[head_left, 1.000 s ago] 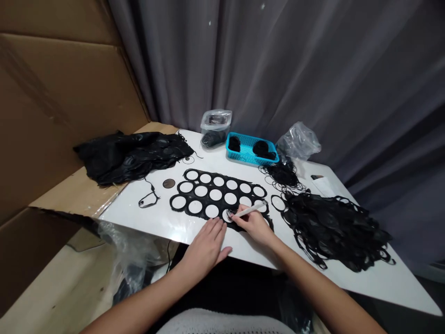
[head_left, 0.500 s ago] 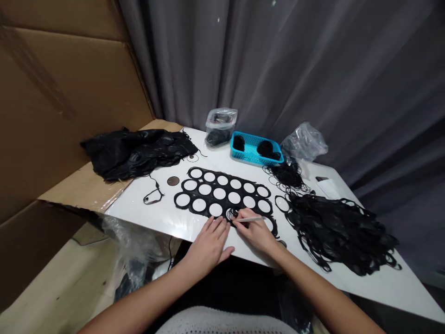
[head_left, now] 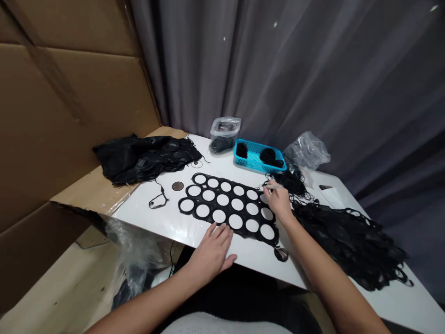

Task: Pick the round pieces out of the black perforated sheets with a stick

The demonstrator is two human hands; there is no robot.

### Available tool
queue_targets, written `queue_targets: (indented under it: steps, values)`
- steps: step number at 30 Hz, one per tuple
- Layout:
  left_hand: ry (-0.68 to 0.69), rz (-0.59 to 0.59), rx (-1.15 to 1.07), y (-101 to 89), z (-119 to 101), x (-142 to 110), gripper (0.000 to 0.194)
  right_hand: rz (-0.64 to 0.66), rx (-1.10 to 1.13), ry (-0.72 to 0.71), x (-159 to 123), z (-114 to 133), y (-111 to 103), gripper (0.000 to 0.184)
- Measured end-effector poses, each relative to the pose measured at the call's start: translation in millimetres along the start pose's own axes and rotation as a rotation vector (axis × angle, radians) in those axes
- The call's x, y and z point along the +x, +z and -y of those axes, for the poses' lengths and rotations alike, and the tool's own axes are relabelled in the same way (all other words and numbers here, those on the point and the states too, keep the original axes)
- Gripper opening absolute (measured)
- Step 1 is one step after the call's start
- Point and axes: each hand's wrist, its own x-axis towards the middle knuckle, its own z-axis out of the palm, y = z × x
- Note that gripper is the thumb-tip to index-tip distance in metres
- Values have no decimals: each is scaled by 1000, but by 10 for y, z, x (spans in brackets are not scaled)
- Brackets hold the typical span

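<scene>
A black rubbery sheet (head_left: 228, 211) with rows of round holes lies flat on the white table, whose surface shows through them. My left hand (head_left: 215, 248) rests open by the sheet's near edge, fingers stretched out and fingertips touching its border. Between the fingers of my right hand (head_left: 279, 203) is a thin pale stick-like tool (head_left: 276, 186); its exact kind is too small to tell. This hand is over the sheet's far right corner, covering part of it, beside a tangled heap of thin black rings (head_left: 295, 181).
Behind the sheet stand a blue basket (head_left: 255, 168) with black bundles inside and a clear bag (head_left: 224, 134). Black sheets (head_left: 146, 160) are heaped on the left; black perforated strips (head_left: 351, 246) on the right. Dark discs (head_left: 177, 186) lie near the sheet. Cardboard (head_left: 86, 93) walls the left side.
My right hand has moved away from the sheet's near edge, up and right to the ring heap, with the tool. Dark strands at that near hole are gone. My left hand stays nearly still.
</scene>
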Motion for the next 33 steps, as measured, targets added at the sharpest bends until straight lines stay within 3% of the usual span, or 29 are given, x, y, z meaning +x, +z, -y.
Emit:
queue_targets:
  steps: [4,7,10,22,25,30,31,33]
  values:
    - [-32,-35,9,-117,59,-61,50,248,285,69,-207,362,65,24]
    - [-127,-72,69,-198,140,-112,47,431,461,11,-504,710,151,26]
    - [-134,-63,114,-208,196,-151,46,514,539,-66,-707,928,204,23]
    - [-119,-67,164,-125,175,-215,48,496,533,-160,-830,989,262,19]
    - [-123,-67,154,-111,184,-209,46,453,459,-283,-896,993,269,19]
    - [-113,-76,151,-116,198,-177,41,376,173,-705,-955,1020,278,12]
    - [-112,-75,153,-121,199,-171,40,362,124,-717,-892,1000,279,14]
    - [-111,-66,153,-131,198,-165,38,303,36,-609,-661,898,278,14]
